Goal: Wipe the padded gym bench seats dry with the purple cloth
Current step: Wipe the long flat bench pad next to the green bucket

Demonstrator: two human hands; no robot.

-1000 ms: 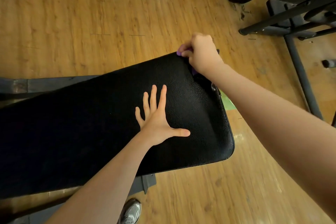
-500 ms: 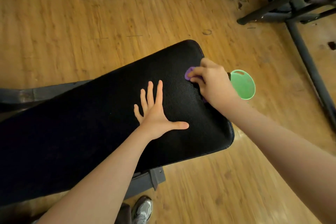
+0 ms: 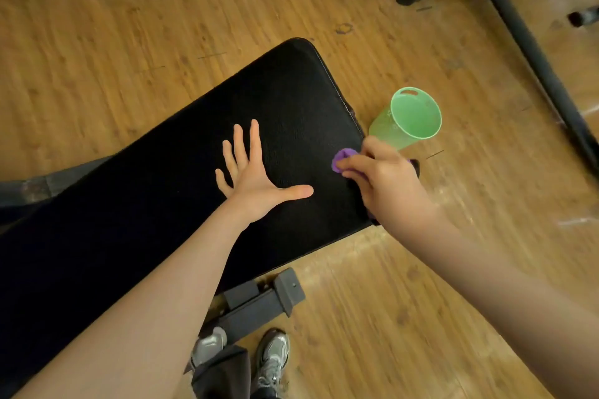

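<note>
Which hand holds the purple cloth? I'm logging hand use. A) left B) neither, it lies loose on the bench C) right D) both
C: the right hand grips the cloth at the bench edge, while the left hand lies flat, fingers spread, on the pad.

Black padded bench seat (image 3: 168,204) runs diag., lower left to upper right. On it: left hand (image 3: 256,172) flat, fingers spread, mid-pad; right hand (image 3: 379,178) pressing purple cloth (image 3: 344,159) at right edge. Wood floor (image 3: 162,42) under; green basket (image 3: 411,116) on floor just beside bench end.
</note>
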